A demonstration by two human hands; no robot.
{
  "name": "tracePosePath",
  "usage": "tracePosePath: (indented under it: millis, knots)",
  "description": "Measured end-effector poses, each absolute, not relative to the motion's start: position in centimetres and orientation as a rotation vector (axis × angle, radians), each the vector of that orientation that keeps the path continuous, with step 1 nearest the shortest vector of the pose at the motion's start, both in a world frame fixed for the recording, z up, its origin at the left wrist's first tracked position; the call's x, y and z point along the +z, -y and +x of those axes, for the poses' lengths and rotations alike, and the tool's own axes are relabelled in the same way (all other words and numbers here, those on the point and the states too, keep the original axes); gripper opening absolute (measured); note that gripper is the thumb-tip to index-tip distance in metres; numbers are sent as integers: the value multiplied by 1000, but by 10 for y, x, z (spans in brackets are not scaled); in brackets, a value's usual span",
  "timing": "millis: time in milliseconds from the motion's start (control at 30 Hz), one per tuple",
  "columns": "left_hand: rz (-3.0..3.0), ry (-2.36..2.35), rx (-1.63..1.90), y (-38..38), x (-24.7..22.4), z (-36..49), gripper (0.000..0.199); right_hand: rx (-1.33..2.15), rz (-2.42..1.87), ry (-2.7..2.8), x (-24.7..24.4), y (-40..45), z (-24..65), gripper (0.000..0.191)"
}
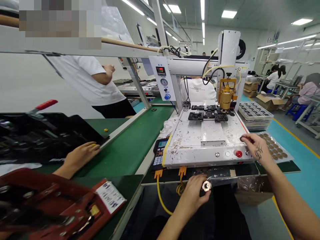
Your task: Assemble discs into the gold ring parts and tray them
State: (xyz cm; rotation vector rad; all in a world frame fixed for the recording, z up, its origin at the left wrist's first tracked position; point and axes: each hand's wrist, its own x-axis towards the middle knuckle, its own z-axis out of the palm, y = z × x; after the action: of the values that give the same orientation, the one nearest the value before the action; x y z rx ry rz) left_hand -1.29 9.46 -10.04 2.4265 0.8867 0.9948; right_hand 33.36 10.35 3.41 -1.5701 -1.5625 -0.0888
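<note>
Low in front of the white machine, my left hand (193, 195) is closed round a shiny round metal part (206, 186) with a hole in its middle. My right hand (256, 146), with a dark marking on its back, pinches a small dark disc (242, 138) above the machine's front right corner. Just beyond that hand, several brown discs (276, 146) lie in rows on a clear sheet. Black fixtures (208, 115) sit on the machine's white bed (185, 133), below a gold-coloured head (226, 96).
A keypad controller (160, 153) leans at the machine's left side. Stacked trays (255, 115) stand to its right. Another person's hand (81, 156) rests beside the green belt (132, 146), near a red fixture (67, 206). Orange-yellow cables (160, 196) hang below the machine.
</note>
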Motion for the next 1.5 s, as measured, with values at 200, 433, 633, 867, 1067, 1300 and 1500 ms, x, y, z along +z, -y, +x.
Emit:
tracePosePath:
  millis: [200, 433, 633, 867, 1067, 1300, 1500]
  knots:
    - [2387, -904, 978, -86, -101, -15, 42, -260, -1555, 1590, 35, -113, 335, 32]
    - [2396, -861, 907, -70, -96, -20, 46, 133, -1017, 2175, -52, -60, 215, 34]
    - [2309, -915, 929, -83, -89, -28, 47, 197, -1136, 2100, -95, -81, 194, 39]
    - [2401, -926, 903, -94, -93, -26, 47, 177, -1230, 2080, -106, -79, 194, 27]
    - [2407, -822, 803, -96, -98, -29, 51, 167, -1259, 2158, -103, -75, 195, 24]
    - [2378, -816, 792, -95, -100, -31, 53, 58, -1182, 2264, -103, -76, 196, 20]
    - [2334, -760, 704, -104, -103, -31, 55, -159, -969, 2285, -118, -77, 200, 32]
